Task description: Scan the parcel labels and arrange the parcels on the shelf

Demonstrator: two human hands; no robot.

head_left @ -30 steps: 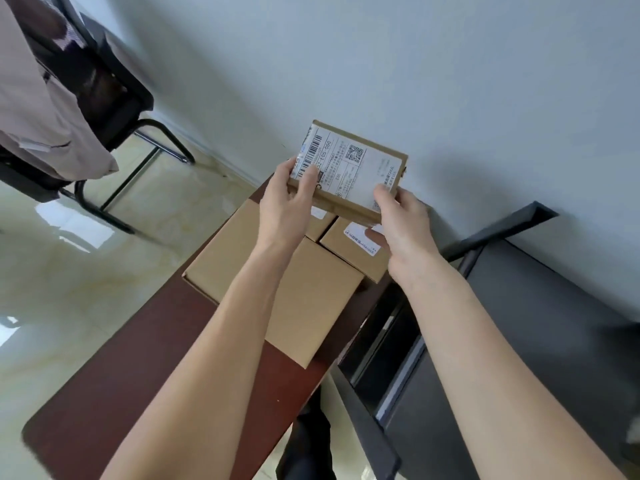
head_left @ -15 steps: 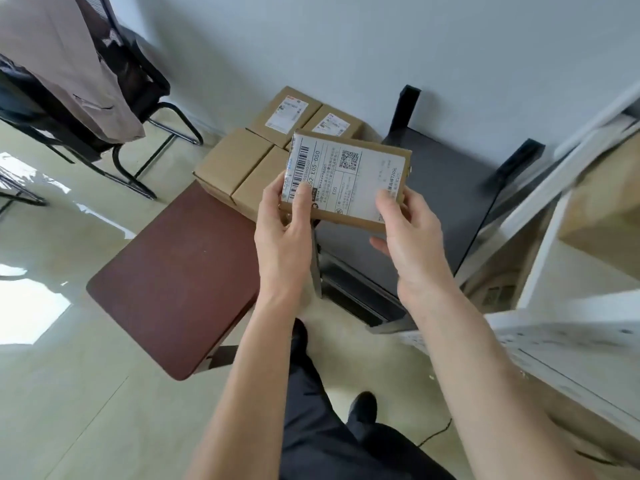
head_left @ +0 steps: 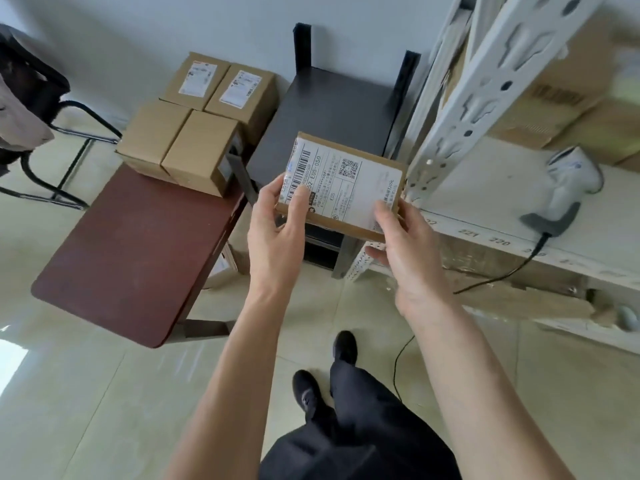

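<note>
At the centre of the frame both hands hold a flat cardboard parcel [head_left: 343, 188] in the air, its white shipping label [head_left: 341, 187] facing up. The left hand [head_left: 275, 233] pinches the label's barcode end with thumb on top; the right hand [head_left: 405, 244] grips the opposite near corner. Four more parcels [head_left: 194, 116] sit together at the far end of the reddish tabletop [head_left: 131, 251], upper left. To the right, a barcode scanner [head_left: 564, 188] lies on the white shelf [head_left: 485, 188].
</note>
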